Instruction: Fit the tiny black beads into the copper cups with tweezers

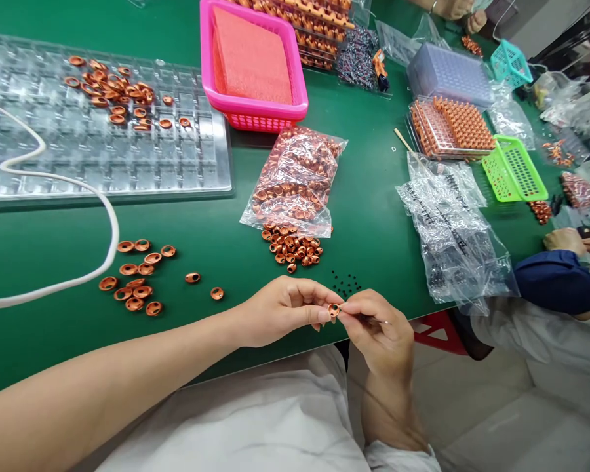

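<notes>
Near the table's front edge, my left hand point(288, 308) pinches a small copper-coloured cup-shaped part point(334, 311) with a hole in it. My right hand point(384, 331) is closed around a thin metal tool point(377, 320), its fingertips meeting the part from the right. Whether the tool's tip enters the part is hidden by the fingers. Tiny black pieces point(347, 283) lie scattered just beyond my hands. Behind them a pile of similar copper-coloured parts point(295, 249) spills from a clear plastic bag point(299, 174) full of them.
Loose copper parts point(134, 303) lie at left under a white cable point(73, 180). Further back are a clear moulded tray point(187, 174) and a pink basket point(255, 111). Plastic bags point(452, 229), a green basket point(516, 170) and a co-worker's sleeve point(555, 282) are at right.
</notes>
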The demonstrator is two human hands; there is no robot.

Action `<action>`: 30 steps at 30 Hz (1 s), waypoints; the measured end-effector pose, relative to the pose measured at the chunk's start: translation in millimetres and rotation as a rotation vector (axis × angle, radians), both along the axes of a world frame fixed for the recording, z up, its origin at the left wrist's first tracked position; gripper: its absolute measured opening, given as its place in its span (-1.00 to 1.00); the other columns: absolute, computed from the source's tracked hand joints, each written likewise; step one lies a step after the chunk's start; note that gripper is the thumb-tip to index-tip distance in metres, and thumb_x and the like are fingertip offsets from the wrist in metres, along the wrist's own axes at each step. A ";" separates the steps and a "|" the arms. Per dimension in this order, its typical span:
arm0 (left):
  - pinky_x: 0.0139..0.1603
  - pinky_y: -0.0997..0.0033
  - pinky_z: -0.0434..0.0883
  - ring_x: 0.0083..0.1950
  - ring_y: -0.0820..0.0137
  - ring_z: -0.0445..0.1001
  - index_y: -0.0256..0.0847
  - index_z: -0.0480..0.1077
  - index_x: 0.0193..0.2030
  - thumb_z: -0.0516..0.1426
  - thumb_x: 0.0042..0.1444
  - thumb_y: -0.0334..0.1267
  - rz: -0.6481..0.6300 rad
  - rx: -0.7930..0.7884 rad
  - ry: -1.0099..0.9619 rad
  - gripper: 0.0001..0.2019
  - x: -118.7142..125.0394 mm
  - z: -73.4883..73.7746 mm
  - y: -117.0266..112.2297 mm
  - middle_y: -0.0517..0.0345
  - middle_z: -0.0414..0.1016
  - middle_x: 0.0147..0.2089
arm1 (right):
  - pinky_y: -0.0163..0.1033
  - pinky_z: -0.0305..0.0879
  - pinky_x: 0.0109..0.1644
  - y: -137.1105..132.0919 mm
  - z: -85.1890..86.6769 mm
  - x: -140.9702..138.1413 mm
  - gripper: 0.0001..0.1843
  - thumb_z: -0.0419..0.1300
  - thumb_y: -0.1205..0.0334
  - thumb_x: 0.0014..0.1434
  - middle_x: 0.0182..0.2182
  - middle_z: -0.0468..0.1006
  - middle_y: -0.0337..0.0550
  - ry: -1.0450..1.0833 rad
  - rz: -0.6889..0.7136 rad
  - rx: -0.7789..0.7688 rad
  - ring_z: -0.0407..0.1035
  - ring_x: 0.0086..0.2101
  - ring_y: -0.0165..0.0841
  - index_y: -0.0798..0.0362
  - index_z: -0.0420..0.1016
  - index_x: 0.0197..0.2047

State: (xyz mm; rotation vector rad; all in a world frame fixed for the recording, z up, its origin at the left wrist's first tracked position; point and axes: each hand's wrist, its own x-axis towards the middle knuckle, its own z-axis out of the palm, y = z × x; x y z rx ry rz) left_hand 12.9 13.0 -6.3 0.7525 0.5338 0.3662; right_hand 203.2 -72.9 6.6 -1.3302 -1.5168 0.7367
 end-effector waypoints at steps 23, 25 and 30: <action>-0.36 0.47 0.51 -0.40 0.45 0.50 -0.30 0.66 -0.27 0.48 -0.06 -0.20 0.067 -0.065 0.038 -0.74 2.0 1.3 0.4 0.12 0.63 -0.37 | -0.35 0.29 -0.41 10.6 0.5 4.6 -0.91 0.27 0.38 0.26 -0.37 0.56 -0.24 0.012 0.102 -0.168 0.42 -0.40 -0.43 -0.01 0.57 -0.23; -0.35 0.46 0.51 -0.41 0.45 0.50 -0.30 0.66 -0.28 0.49 -0.07 -0.19 0.076 -0.072 0.044 -0.74 1.8 1.8 0.6 0.12 0.63 -0.38 | -0.36 0.29 -0.41 12.0 1.3 3.3 -0.88 0.26 0.40 0.26 -0.37 0.56 -0.25 0.006 0.109 -0.158 0.42 -0.40 -0.44 -0.01 0.56 -0.23; -0.33 0.45 0.52 -0.37 0.44 0.51 -0.30 0.66 -0.27 0.50 -0.08 -0.18 0.100 -0.081 0.060 -0.72 1.4 1.6 1.8 0.12 0.63 -0.37 | -0.38 0.31 -0.40 13.9 2.8 0.7 -0.87 0.26 0.42 0.26 -0.36 0.57 -0.26 -0.026 0.094 -0.131 0.43 -0.38 -0.45 -0.02 0.56 -0.21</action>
